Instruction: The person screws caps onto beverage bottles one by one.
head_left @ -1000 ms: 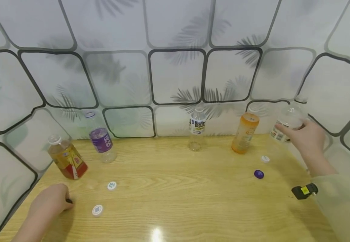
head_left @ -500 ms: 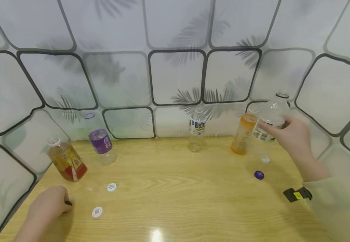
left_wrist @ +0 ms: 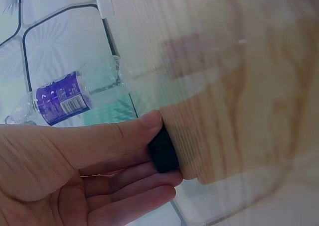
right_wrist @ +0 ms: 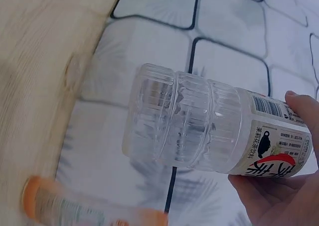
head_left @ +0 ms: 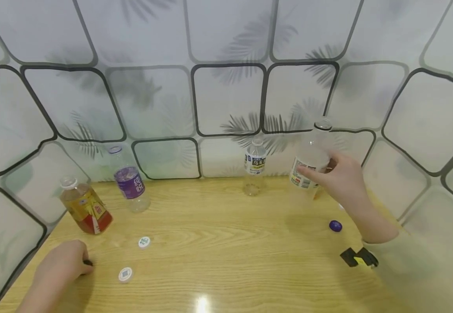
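Clear labelled bottle hangs above the table, the right hand's fingers curled round it. Behind it stands an orange bottle, mostly hidden from the head view. The left hand's fingers pinch a black cap, near a white cap and an amber bottle.

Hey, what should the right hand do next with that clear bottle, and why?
I'd probably carry the bottle across toward the left hand. The right hand grips it above the table, its neck looks uncapped with a dark ring, and the left hand pinches a black cap over on the other side.
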A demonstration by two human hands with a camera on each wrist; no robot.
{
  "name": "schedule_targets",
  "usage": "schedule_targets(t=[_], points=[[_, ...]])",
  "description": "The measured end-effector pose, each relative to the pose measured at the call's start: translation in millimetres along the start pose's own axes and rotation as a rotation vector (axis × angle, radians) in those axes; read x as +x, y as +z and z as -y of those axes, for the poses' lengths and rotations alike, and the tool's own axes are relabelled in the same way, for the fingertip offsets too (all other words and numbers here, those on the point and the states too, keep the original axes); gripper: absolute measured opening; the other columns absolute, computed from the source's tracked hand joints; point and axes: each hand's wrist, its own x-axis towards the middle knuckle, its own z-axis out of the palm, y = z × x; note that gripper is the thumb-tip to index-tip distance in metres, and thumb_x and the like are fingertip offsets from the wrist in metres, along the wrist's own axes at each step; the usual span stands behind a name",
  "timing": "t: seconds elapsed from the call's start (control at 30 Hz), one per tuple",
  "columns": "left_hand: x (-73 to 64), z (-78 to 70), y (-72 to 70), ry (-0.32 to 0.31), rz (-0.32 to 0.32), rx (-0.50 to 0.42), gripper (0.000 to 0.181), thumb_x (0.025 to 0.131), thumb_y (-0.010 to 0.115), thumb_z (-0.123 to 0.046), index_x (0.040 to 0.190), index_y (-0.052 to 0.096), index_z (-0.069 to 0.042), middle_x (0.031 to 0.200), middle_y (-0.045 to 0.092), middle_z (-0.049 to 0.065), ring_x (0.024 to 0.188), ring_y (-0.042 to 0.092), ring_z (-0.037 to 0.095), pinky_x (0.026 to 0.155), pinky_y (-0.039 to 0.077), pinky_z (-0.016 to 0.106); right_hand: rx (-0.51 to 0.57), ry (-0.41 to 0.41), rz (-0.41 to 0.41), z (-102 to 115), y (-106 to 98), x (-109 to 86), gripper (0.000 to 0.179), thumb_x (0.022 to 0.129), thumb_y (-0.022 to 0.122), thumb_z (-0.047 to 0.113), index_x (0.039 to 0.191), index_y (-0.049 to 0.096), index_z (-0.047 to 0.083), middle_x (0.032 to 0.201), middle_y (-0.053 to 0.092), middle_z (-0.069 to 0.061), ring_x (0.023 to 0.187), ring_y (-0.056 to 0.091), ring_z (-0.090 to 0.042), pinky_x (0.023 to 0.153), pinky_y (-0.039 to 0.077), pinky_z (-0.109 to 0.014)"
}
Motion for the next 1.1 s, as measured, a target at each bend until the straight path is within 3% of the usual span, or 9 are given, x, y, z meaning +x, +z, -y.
schedule_targets(t=[0.13, 0.3, 0.5, 0.67, 0.8, 1.1], points=[[-0.3, 0.7, 0.8, -0.003, -0.001, 0.0, 0.028, 0.079, 0.089, -0.018, 0.074, 0.062, -0.011, 0.075, 0.062, 0.004, 0.069, 0.052, 0.02, 0.061, 0.047, 0.043, 0.046, -0.058, 0.033, 13, 13, -5.7, 0.064, 0.089, 0.085, 0.048, 0.138, 0.064, 0.012, 0.118, 0.075, -0.016, 0.096, 0.072, -0.026, 0.068, 0.056, -0.021], [-1.3, 1.1, 2.5, 0.004, -0.009, -0.001, 0.028, 0.078, 0.09, -0.018, 0.073, 0.062, -0.011, 0.074, 0.062, 0.003, 0.068, 0.052, 0.019, 0.061, 0.047, 0.042, 0.06, -0.104, 0.065, 25, 30, -14.4, 0.05, 0.088, 0.088, 0.043, 0.121, 0.066, 0.012, 0.1, 0.075, -0.011, 0.086, 0.071, -0.021, 0.062, 0.053, -0.023], [-1.6, 2.8, 4.6, 0.002, -0.007, 0.003, 0.029, 0.077, 0.09, -0.017, 0.073, 0.062, -0.012, 0.074, 0.061, 0.002, 0.068, 0.051, 0.019, 0.061, 0.047, 0.042, 0.141, -0.092, 0.138, 38, 48, -21.8, 0.059, 0.086, 0.091, 0.036, 0.132, 0.066, 0.007, 0.117, 0.078, -0.014, 0.109, 0.077, -0.031, 0.081, 0.06, -0.029], [-2.8, 5.9, 6.1, -0.004, -0.003, 0.013, 0.03, 0.077, 0.091, -0.018, 0.075, 0.062, -0.011, 0.076, 0.062, 0.004, 0.07, 0.054, 0.019, 0.062, 0.049, 0.044, 0.221, -0.103, 0.198, 44, 66, -27.6, 0.054, 0.085, 0.092, 0.029, 0.127, 0.068, 0.006, 0.115, 0.078, -0.012, 0.108, 0.076, -0.029, 0.081, 0.062, -0.027], [-3.5, 7.3, 6.4, -0.013, 0.002, 0.013, 0.033, 0.078, 0.091, -0.018, 0.075, 0.059, -0.01, 0.075, 0.06, 0.003, 0.07, 0.052, 0.02, 0.062, 0.047, 0.042, 0.217, -0.137, 0.203, 45, 78, -32.8, 0.05, 0.082, 0.094, 0.027, 0.121, 0.07, 0.007, 0.109, 0.078, -0.01, 0.103, 0.078, -0.027, 0.081, 0.064, -0.029], [-3.0, 4.5, 3.1, -0.031, 0.022, -0.013, 0.026, 0.078, 0.09, -0.017, 0.075, 0.065, -0.01, 0.077, 0.065, 0.003, 0.07, 0.055, 0.019, 0.065, 0.052, 0.045, 0.293, -0.141, 0.257, 42, 100, -40.1, 0.06, 0.081, 0.095, 0.021, 0.132, 0.067, 0.007, 0.119, 0.077, -0.011, 0.112, 0.076, -0.029, 0.095, 0.065, -0.042]])
